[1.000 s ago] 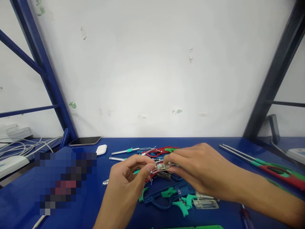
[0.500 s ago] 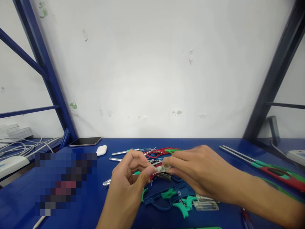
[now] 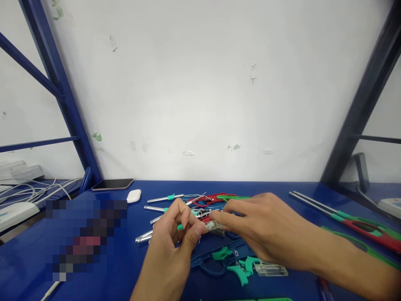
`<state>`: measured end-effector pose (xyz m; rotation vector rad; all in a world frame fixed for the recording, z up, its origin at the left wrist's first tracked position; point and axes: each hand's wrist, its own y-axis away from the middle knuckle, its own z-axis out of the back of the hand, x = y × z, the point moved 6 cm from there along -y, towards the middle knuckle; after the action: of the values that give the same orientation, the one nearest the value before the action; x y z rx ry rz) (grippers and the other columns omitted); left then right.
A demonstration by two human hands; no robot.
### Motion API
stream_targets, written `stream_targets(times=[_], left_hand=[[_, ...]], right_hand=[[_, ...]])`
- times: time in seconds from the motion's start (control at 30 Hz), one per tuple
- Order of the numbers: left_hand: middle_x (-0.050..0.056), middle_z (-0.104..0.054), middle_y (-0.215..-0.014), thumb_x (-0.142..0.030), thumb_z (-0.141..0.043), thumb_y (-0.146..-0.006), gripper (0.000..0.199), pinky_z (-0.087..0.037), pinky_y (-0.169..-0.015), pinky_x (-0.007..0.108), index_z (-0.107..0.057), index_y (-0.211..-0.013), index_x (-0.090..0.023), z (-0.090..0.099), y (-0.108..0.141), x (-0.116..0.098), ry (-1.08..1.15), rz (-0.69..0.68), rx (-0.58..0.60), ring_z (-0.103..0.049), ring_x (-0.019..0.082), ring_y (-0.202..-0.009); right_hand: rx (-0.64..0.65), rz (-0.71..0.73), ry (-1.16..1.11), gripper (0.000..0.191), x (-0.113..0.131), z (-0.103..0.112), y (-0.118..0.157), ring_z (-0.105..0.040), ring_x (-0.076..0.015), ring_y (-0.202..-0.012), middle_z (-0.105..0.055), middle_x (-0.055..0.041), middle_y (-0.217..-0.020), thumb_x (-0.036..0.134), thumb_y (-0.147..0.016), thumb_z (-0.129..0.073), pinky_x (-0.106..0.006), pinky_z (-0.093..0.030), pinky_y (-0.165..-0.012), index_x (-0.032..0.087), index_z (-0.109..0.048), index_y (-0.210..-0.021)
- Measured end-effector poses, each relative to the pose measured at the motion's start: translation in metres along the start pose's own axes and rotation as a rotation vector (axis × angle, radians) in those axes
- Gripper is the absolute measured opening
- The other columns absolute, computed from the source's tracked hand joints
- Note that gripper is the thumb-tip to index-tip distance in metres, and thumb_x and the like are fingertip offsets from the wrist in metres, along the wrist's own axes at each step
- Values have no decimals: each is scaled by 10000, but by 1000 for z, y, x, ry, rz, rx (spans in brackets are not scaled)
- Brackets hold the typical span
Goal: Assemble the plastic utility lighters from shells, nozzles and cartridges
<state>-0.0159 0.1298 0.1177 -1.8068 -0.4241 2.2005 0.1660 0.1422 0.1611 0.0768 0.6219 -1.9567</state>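
A small clear plastic piece (image 3: 213, 225) with a whitish end is pinched between both hands above a pile of parts. My left hand (image 3: 175, 238) grips its left end between thumb and forefinger. My right hand (image 3: 260, 225) has its fingers closed round the right end, partly hiding it. Beneath lie a blue handle shell (image 3: 208, 261), teal trigger pieces (image 3: 239, 274) and clear plastic pieces (image 3: 271, 269). Metal rods (image 3: 156, 208) with teal bits stick out left of the pile, and a red shell (image 3: 213, 200) with thin wires sits behind.
At the back left are a phone (image 3: 112, 184) and a white case (image 3: 134, 196). Red and green lighters with metal rods (image 3: 360, 225) rest on the right. White cables (image 3: 40, 192) lie at the far left. Blue frame posts (image 3: 62, 92) stand at both sides, before a white wall.
The right fingers have shifted slightly left along the clear piece. My left fingers have curled a little, and more of the metal rods shows beside them.
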Motion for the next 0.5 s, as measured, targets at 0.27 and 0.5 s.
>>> stream_targets(times=[0.27, 0.5], left_hand=[[-63, -409, -742, -425, -616, -1021, 442, -336, -591, 246, -313, -746, -259, 1, 4, 3, -37, 5, 4, -359, 128, -671], [-73, -389, -677, -467, -614, -1017, 452, -301, -535, 256, -325, -736, -261, 0, 6, 6, -28, 43, 68, -320, 116, -587]], right_hand=[[-83, 109, 167, 506, 18, -2, 1, -731, -203, -634, -816, -34, -922, -23, -847, -505, -380, -361, -500, 145, -604, -1314], [-183, 86, 221, 362, 27, -1, 0, -634, -188, -484, -810, -33, -819, 11, -960, -459, -374, -350, -456, 128, -702, -1201]])
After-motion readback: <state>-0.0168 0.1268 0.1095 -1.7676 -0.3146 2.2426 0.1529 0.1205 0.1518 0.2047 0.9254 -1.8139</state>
